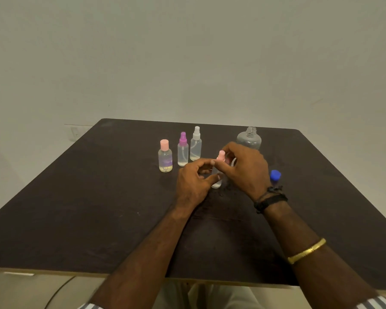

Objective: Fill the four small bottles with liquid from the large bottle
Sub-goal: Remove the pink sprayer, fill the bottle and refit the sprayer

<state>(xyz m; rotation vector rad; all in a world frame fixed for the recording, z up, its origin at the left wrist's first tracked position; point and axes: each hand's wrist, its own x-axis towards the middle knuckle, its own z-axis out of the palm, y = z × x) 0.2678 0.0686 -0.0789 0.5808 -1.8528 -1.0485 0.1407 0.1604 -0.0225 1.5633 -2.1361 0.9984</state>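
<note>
A small clear bottle (pixel 217 182) stands on the dark table (pixel 98 208) between my hands. My left hand (pixel 193 182) grips its body. My right hand (pixel 243 168) pinches its pink spray top (pixel 221 155). Behind to the left stand three small bottles in a row: one with a pink flat cap (pixel 165 156), one with a purple spray top (pixel 183 149), one with a white spray top (pixel 196 144). The large clear bottle (pixel 249 139) stands uncapped behind my right hand. Its blue cap (pixel 275 175) lies right of my right wrist.
Wet spots (pixel 226 190) show on the table around the held bottle. The table's front edge (pixel 54 272) runs close to my body. A plain wall rises behind the table.
</note>
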